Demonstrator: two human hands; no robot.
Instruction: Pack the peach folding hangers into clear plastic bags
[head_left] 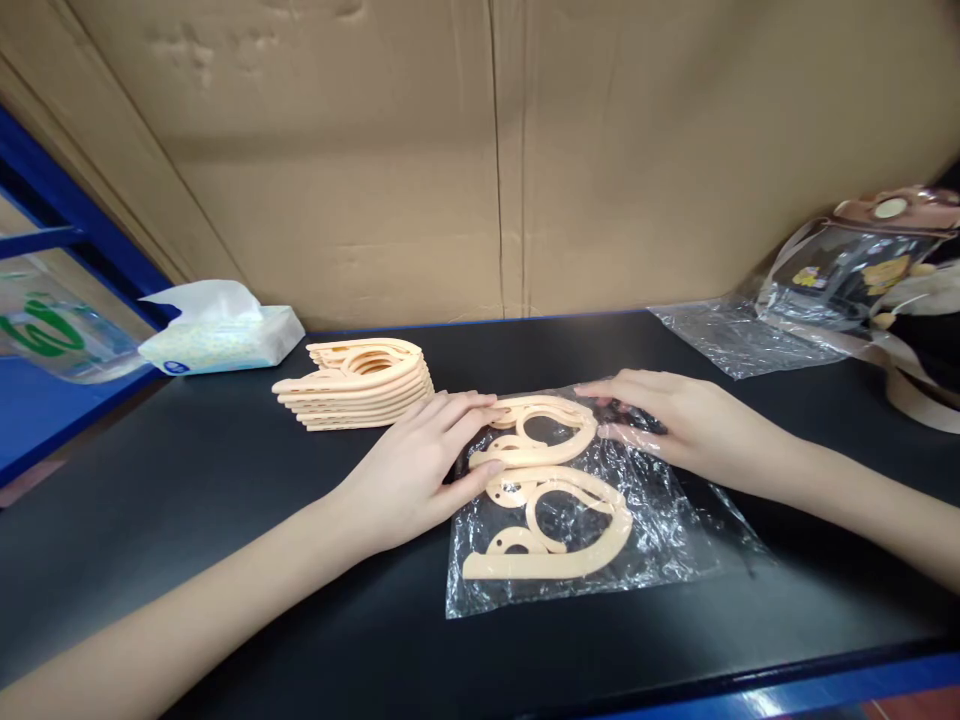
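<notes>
Two peach plastic folding hangers, an upper one [577, 445] and a lower one [592, 565], lie side by side in a clear plastic bag [660, 555]. My left hand [420, 460] is at the left end of the upper hanger, its thumb and fingers on either side of it over the film. My right hand [675, 415] holds the bag's upper right part, close to the upper hanger's rounded tip; some of its fingers are hidden beneath. Just behind my left hand stands a neat stack of matching folded hangers [360, 385].
A tissue pack [232, 340] lies at the back left, near a clear container [64, 325] and a blue frame [112, 240]. Another clear bag [739, 335] and a strapped transparent bottle [832, 275] are at the back right. Cardboard [337, 180] walls off the black table [300, 620].
</notes>
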